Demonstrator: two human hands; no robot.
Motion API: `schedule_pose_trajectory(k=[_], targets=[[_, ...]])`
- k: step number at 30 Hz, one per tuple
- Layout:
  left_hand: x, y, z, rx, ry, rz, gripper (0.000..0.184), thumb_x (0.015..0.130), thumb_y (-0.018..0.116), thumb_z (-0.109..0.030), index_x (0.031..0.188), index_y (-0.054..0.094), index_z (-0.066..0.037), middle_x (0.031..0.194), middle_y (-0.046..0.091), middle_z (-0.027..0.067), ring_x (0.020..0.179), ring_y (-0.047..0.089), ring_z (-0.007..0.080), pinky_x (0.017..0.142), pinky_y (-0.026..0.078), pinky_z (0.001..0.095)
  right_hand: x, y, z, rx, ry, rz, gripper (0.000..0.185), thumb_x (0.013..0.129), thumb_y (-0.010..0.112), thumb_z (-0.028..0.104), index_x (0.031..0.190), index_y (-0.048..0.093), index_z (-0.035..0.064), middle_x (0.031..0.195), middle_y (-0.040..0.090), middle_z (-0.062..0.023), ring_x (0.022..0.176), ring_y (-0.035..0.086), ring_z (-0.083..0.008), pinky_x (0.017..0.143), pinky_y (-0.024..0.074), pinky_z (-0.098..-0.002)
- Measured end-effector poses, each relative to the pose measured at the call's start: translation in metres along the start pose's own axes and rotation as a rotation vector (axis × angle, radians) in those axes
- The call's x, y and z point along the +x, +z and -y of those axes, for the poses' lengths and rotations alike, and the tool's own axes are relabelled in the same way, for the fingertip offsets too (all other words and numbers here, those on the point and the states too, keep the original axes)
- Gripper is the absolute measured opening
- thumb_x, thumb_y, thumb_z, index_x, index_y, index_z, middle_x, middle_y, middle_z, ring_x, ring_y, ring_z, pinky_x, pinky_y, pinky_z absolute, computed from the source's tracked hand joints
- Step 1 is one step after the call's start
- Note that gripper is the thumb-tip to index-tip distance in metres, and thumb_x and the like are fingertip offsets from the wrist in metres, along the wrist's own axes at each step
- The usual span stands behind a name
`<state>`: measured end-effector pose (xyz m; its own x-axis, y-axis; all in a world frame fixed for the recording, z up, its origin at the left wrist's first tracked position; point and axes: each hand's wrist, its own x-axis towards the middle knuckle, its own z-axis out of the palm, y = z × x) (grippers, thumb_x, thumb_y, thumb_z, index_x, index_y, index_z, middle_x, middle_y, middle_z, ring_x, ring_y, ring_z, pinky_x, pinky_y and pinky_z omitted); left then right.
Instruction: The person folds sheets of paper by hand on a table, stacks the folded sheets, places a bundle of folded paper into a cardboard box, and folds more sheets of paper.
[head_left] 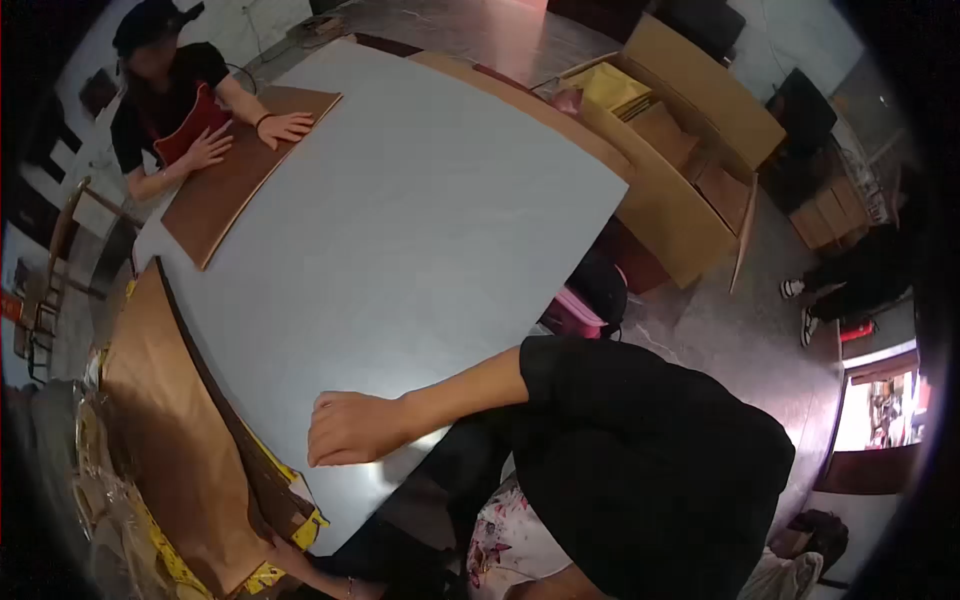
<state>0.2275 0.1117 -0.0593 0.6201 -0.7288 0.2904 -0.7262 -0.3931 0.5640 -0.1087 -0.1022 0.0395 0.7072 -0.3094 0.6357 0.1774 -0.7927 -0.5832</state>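
My right hand [352, 428] is closed over the near edge of the grey tabletop [400, 220]; whether anything is inside its curled fingers is hidden. Low in the view, my left hand [290, 558] is at the bottom end of a stack of brown sheets [175, 400]. Its fingers are mostly hidden by the sheet's edge, so its grip does not show clearly. Yellow wrapping with dark edges lies under and around the stack, left of the tabletop.
Across the table a co-worker [165, 100] rests both hands on a brown sheet [245, 170]. An open cardboard box [670, 225] with packets stands at the right. A pink and black bag [590, 300] is beside the table. Another person [860, 275] is far right.
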Motion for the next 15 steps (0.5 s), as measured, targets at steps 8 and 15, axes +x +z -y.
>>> schedule_pose_trajectory(k=[8,15], targets=[[0.057,-0.102,-0.108,0.347,-0.106,-0.07,0.036,0.093,0.043,-0.012,0.127,0.052,-0.005,0.125,0.055,0.0157,0.106,0.057,0.0318,0.088,0.046,0.038,-0.088,-0.097,0.016,0.031,0.448,-0.227,0.015,0.085,0.059,0.02,0.091,0.067,0.0092,0.084,0.066,-0.0016,0.078,0.06,-0.0196,0.075,0.0444,-0.0341],[0.124,-0.103,-0.362,0.149,0.444,0.184,0.035,0.088,0.043,-0.009,0.119,0.055,0.002,0.115,0.06,0.0175,0.103,0.059,0.0263,0.088,0.044,0.0351,-0.093,-0.085,0.011,0.636,0.727,-0.063,0.031,0.093,0.054,0.023,0.117,0.056,0.0046,0.107,0.062,-0.0095,0.097,0.059,-0.0167,0.084,0.0469,-0.0287]])
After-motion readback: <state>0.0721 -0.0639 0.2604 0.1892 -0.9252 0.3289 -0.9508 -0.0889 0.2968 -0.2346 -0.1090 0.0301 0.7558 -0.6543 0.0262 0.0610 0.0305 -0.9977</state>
